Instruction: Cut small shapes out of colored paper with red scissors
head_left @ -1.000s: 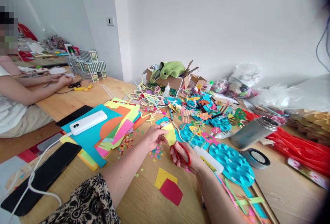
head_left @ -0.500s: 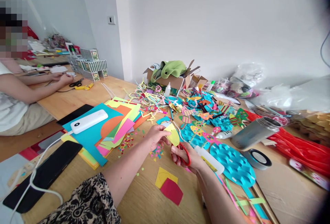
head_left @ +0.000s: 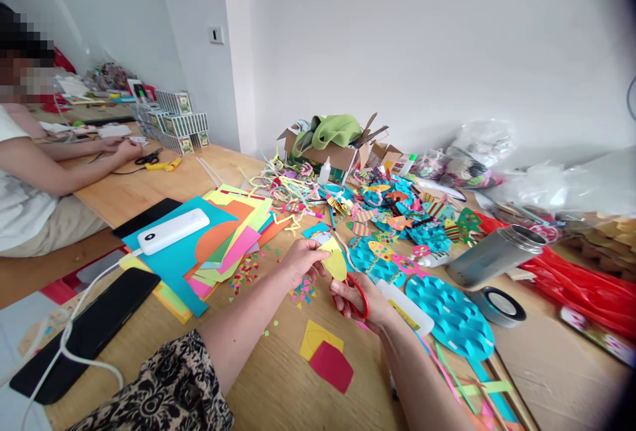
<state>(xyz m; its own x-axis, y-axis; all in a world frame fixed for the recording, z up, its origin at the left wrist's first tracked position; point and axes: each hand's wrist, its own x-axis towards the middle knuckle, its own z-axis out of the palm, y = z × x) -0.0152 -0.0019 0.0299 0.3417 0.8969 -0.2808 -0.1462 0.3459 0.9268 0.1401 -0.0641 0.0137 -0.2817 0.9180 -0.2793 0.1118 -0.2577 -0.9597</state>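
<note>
Several fingers of the left hand [head_left: 304, 265] are closing in a narrow pinch on the edge of a yellow paper piece [head_left: 336, 264], which is hovering above the table [head_left: 268, 381]. Fingers of the right hand [head_left: 362, 300] are curling around the red handles of the scissors [head_left: 366, 297], just beside the paper's lower edge; the blades are mostly hiding, so their opening cannot be told. Both wrists are angling inward, the left forearm reaching from the lower left out of a patterned sleeve [head_left: 159, 384], the right from the lower right.

Below the hands, a red paper piece [head_left: 332, 366] is overlapping a yellow sheet [head_left: 314, 333]. Tiny paper scraps [head_left: 244, 275] are scattering left of the hands, near stacked colored sheets [head_left: 236, 226] on which a white power bank [head_left: 173, 231] is resting. A white glue bottle [head_left: 411, 310] is lying beside the right wrist.

Farther out, a metal bottle [head_left: 487, 260] is lying open-mouthed, its inside not showing. Behind the crafts, a cardboard box [head_left: 322, 154] is holding green cloth [head_left: 334, 130], and clear plastic bags [head_left: 484, 143] are sitting to its right. At the far left, a person [head_left: 24, 186] is holding both hands together over the table.
</note>
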